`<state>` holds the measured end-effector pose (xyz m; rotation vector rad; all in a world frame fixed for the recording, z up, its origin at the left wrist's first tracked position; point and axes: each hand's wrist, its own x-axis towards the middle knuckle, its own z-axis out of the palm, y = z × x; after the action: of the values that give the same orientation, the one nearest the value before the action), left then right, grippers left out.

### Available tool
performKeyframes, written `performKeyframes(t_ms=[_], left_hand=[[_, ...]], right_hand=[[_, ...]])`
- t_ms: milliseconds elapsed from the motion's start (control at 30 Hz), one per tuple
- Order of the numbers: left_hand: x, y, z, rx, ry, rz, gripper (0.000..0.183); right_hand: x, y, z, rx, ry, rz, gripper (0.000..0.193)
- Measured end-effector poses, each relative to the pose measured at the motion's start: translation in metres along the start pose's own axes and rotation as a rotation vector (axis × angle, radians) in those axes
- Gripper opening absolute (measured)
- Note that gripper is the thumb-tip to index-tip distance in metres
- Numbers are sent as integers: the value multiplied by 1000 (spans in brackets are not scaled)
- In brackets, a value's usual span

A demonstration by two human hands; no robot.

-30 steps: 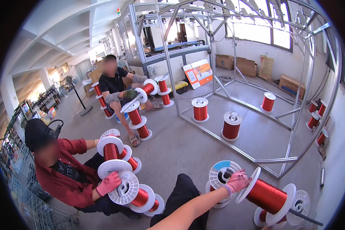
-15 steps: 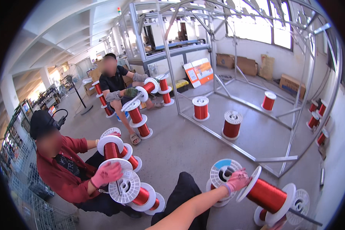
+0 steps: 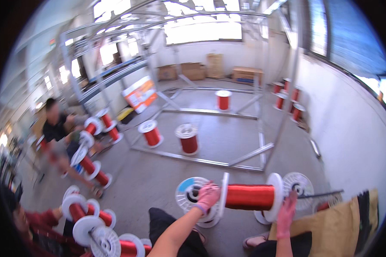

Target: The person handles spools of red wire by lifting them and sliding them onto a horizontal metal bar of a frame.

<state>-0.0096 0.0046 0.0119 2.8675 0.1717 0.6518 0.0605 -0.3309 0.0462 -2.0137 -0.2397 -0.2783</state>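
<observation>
A large spool of shiny red wire (image 3: 249, 197) with white end discs lies sideways before me, level between my hands. Beside its left disc is my left hand (image 3: 208, 196) in a pink glove. Those fingers are curled inward, close to the hub of an upright-facing white spool end with a blue patch (image 3: 185, 186); what they grip is hidden. My right hand (image 3: 286, 214), also gloved in pink, lies with fingers stretched along the outer side of the right disc. A dark rod (image 3: 324, 194) sticks out to the right past that hand.
Several wire spools stand inside a metal frame (image 3: 188, 159) ahead and by the right wall (image 3: 330, 94). At left, two people handle stacked spools (image 3: 88, 165). Tan cloth or sacking (image 3: 330, 227) lies at lower right, and cardboard boxes (image 3: 193, 70) line the back.
My view has swung to the right. The held-up spool looks more level, and my right hand, mostly hidden below it before, now shows at its right disc.
</observation>
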Motion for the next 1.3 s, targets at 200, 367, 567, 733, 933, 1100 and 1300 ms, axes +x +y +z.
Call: performKeyframes(t_ms=[200, 367, 567, 733, 933, 1100, 1300], left_hand=[[8, -2, 24, -28, 43, 113, 24], [3, -9, 25, 9, 73, 125, 22], [0, -16, 32, -34, 107, 87, 20], [6, -9, 25, 32, 3, 74, 22], [0, -10, 24, -22, 7, 77, 23], [2, -4, 35, -60, 71, 60, 22], [-4, -22, 33, -27, 35, 97, 19]], right_hand=[[-87, 65, 7, -270, -217, 124, 47], [-27, 13, -12, 111, 22, 145, 44], [-24, -15, 11, -3, 74, -251, 41], [-68, 66, -5, -126, -13, 138, 39], [17, -23, 8, -30, 125, -213, 41], [-94, 67, 9, -304, -57, -25, 40], [26, -43, -1, 67, 132, -213, 41]])
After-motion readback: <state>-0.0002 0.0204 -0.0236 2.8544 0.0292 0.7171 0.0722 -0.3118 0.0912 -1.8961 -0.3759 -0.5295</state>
